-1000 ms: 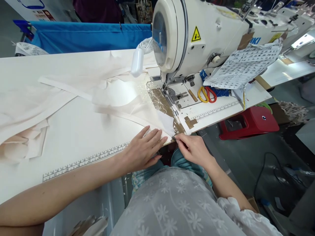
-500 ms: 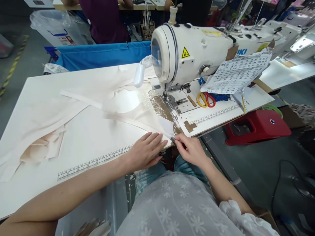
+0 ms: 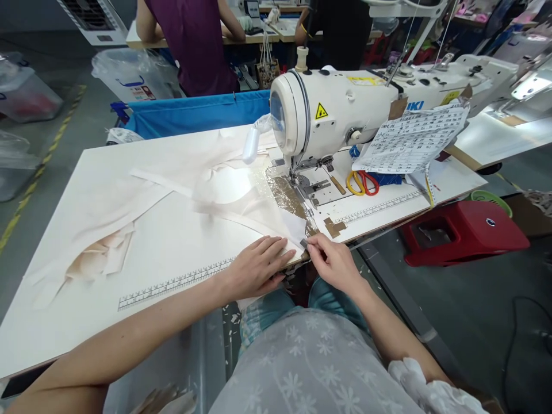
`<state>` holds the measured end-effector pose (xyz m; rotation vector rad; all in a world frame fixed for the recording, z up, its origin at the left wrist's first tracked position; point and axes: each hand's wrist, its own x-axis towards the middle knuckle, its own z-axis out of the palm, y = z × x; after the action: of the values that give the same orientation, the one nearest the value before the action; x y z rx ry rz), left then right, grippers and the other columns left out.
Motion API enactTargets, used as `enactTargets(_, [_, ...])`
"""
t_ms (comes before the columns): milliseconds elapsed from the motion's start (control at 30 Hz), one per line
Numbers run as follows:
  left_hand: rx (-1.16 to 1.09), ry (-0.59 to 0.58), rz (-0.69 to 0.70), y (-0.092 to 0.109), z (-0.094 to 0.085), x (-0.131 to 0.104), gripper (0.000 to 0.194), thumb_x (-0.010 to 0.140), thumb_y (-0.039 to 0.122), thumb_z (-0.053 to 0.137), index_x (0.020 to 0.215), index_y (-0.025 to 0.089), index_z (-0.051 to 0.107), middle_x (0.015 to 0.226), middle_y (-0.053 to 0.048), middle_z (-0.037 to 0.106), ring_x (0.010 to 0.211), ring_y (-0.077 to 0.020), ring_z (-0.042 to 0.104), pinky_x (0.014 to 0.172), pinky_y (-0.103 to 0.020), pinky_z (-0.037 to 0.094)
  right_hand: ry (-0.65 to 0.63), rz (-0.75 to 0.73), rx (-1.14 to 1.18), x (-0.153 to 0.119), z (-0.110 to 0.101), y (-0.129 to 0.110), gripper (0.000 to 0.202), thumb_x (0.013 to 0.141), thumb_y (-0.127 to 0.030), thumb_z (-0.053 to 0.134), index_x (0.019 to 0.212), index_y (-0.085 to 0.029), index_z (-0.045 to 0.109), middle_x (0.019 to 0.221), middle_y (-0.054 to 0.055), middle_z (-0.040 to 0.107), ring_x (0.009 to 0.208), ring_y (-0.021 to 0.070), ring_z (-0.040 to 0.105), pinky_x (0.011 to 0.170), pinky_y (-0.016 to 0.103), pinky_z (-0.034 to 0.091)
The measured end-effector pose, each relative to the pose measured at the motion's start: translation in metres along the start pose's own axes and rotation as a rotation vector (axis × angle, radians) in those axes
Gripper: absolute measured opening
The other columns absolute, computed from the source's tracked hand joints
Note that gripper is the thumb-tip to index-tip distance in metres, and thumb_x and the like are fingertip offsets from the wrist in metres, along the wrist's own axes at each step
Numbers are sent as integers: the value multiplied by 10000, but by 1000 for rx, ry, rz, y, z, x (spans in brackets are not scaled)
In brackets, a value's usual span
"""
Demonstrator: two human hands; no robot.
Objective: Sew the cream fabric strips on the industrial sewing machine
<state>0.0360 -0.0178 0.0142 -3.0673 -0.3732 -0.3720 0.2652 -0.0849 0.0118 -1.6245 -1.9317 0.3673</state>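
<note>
The cream cloth [image 3: 252, 214] lies on the white table [image 3: 172, 250] with its near corner between the hands, the left hand [image 3: 257, 265] flat on its edge with fingers extended and only slightly apart, the right hand [image 3: 334, 259] pinching a small dark piece [image 3: 304, 243] at that corner between closed thumb and forefinger. From the corner, the sewing machine [image 3: 332, 112] blocks the way at twelve to one o'clock, with scissors [image 3: 363, 183] and a printed sheet [image 3: 414, 141] at two. A tape ruler [image 3: 172, 284] lies at nine, a red stool [image 3: 470, 230] stands at three.
</note>
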Motion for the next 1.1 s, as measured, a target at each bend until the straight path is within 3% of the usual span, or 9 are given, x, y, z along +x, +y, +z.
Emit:
enactTargets(167, [-73,117,-72,-11,-22,-6,364,977,260,493,1308,109,506,1264,-173,612,1195,-263,576,1004,-398,515,187,-46,-92,23,18,-22,214,1014,-269,371,972,-201,569,825,57,678,730,195,616,660,286,406])
enactTargets(333, [154,380,-476,-51,-51,-52,510,941,144,475,1437,216,385,1350,-155,526,1265,-275,515,1024,-467,488,217,-256,-220,50,55,-45,174,995,-198,397,941,-179,561,1081,137,670,958,254,580,800,344,407])
enactTargets(467, [173,156,-707,-91,-51,-86,719,894,253,465,1550,203,175,1537,-161,346,1392,-327,382,1095,-514,409,214,-323,-269,49,69,-44,226,1007,-207,380,861,-189,552,779,59,639,691,192,548,641,302,361])
enactTargets(533, [151,-22,-735,-102,-44,-89,652,894,304,467,1507,162,298,1477,-161,436,1312,-320,468,1039,-464,460,225,-360,-213,39,63,-37,258,1019,-236,366,843,-195,551,676,17,607,591,159,532,576,280,334])
enactTargets(633, [144,-98,-776,-101,-32,-84,440,901,253,441,1318,161,547,1235,-142,611,1059,-290,613,862,-399,527,238,-357,-64,14,41,-17,214,1012,-262,399,889,-194,560,614,-21,599,509,126,536,523,244,338])
enactTargets(733, [146,-101,-822,-77,-26,-84,349,858,161,445,1156,157,627,1061,-120,655,857,-250,650,705,-338,516,259,-296,54,-17,14,11,132,992,-269,461,946,-192,558,620,-36,609,467,104,537,496,211,373])
enactTargets(867, [144,-57,-847,-12,-20,-104,304,881,168,428,1119,172,617,1032,-95,671,835,-217,663,617,-278,489,278,-311,-6,-53,-1,48,96,965,-252,508,919,-192,566,594,-42,586,423,90,489,478,208,376])
enactTargets(1000, [57,121,-907,64,7,-137,366,959,207,360,1271,188,552,1149,-111,665,1010,-209,665,742,-269,531,298,-417,-104,-68,20,74,129,960,-222,496,883,-180,591,605,-10,623,463,107,537,518,223,401])
enactTargets(1100, [-47,86,-1068,100,44,-153,309,994,225,374,1206,205,598,1095,-90,681,954,-183,680,764,-254,542,291,-435,-171,-71,52,90,165,970,-220,480,885,-164,610,641,21,664,527,129,597,557,234,417])
